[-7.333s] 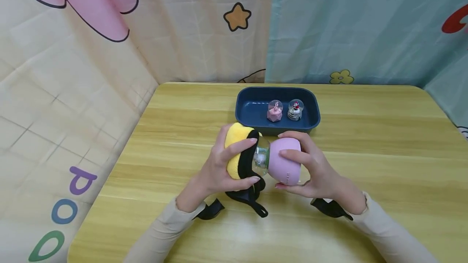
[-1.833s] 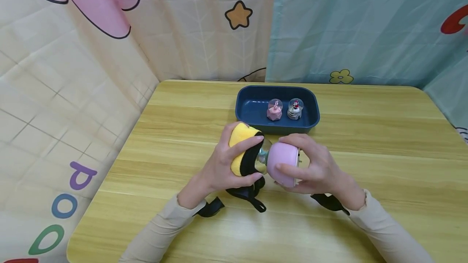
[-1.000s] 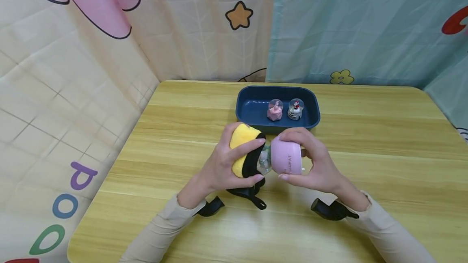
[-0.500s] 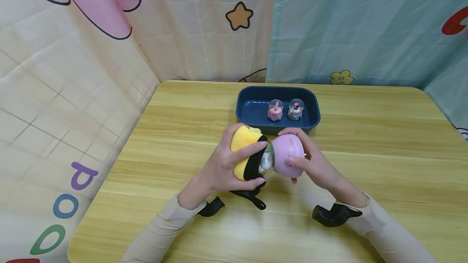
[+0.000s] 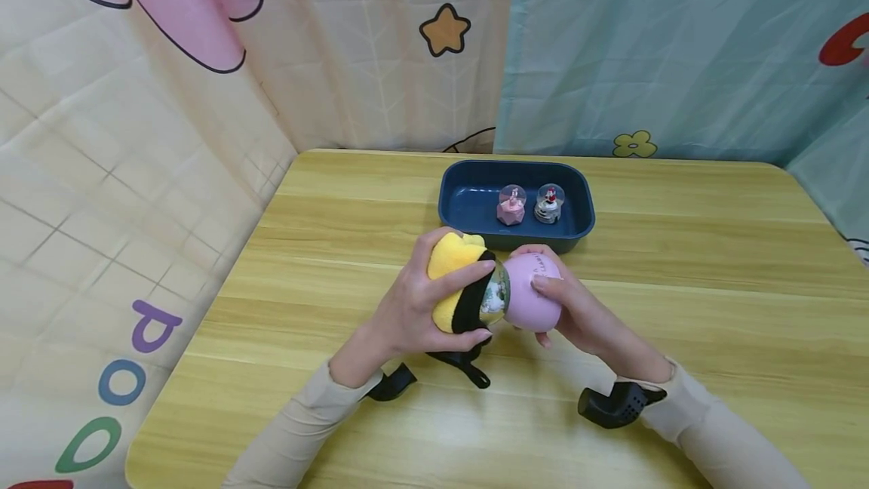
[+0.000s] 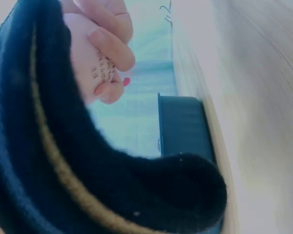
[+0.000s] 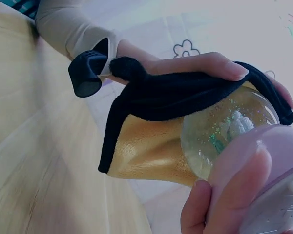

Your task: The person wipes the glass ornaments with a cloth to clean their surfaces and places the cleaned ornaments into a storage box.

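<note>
A snow globe with a pink base (image 5: pixel 532 309) lies sideways between both hands, above the table. My left hand (image 5: pixel 410 312) wraps a yellow plush cloth (image 5: pixel 455 255) with black edging round its clear dome (image 5: pixel 498 294). A black loop (image 5: pixel 478 377) hangs beneath the cloth. From the right, my right hand (image 5: pixel 584 315) grips the base, thumb on its near side. In the right wrist view the cloth (image 7: pixel 146 151) curves around the dome (image 7: pixel 200 131), which has glitter and a pale figure inside. Black edging (image 6: pixel 102 170) fills much of the left wrist view.
Behind the hands, a dark blue tray (image 5: pixel 468 236) stands on the wooden table (image 5: pixel 339 247). Inside it are a small pink snow globe (image 5: pixel 511 210) and a white one (image 5: pixel 549 206) with a red figure. Printed curtains (image 5: pixel 380 81) border the table's back and left.
My right hand has turned the base and shifted its grip, so the lettering has moved towards the upper side. My left hand has kept the cloth against the dome, with slight movement.
</note>
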A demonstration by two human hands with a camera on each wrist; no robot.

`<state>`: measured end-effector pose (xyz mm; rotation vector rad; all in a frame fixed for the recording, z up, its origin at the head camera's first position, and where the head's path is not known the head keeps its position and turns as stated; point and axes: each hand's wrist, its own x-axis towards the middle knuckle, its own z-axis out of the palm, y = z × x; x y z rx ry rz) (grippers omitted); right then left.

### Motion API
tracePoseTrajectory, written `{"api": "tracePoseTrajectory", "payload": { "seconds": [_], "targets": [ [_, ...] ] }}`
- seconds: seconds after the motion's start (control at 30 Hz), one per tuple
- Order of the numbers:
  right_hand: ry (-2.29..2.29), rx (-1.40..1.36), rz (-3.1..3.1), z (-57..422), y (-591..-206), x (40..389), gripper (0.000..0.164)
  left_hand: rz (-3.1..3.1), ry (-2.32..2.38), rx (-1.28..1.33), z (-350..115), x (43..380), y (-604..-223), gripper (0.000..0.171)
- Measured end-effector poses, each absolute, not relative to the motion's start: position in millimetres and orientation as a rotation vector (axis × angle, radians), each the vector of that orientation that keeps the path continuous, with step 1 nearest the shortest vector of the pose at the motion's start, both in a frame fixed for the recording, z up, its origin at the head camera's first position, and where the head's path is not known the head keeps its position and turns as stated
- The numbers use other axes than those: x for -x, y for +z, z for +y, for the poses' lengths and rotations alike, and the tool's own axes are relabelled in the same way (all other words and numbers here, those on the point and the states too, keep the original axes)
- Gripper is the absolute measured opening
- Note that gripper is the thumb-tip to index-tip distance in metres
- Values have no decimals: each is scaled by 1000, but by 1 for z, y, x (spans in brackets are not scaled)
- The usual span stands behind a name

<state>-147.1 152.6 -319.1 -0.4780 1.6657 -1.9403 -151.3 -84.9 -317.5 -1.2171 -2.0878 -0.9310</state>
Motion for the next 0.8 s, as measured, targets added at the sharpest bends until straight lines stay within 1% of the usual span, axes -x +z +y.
{"api": "tracePoseTrajectory", "payload": {
  "seconds": [0.13, 0.27, 0.43, 0.57, 0.7, 0.8],
  "targets": [
    [-1988, 502, 1741, 150, -321, 145, 30, -2117, -955, 1186, -86, 151, -318, 64],
    [-2034, 569, 1836, 148, -324, 143, 34, -2119, -967, 1167, -86, 151, -318, 64],
    [-2040, 689, 2094, 147, -326, 140, 48, -2098, -984, 1160, -85, 151, -316, 64],
    [-2031, 790, 2265, 148, -327, 139, 60, -2088, -1016, 1162, -86, 151, -315, 59],
    [-2074, 954, 2296, 148, -329, 138, 67, -2088, -1062, 1172, -87, 151, -315, 59],
    [-2113, 1178, 2304, 147, -333, 142, 69, -2076, -1106, 1181, -87, 150, -314, 59]
  ]
}}
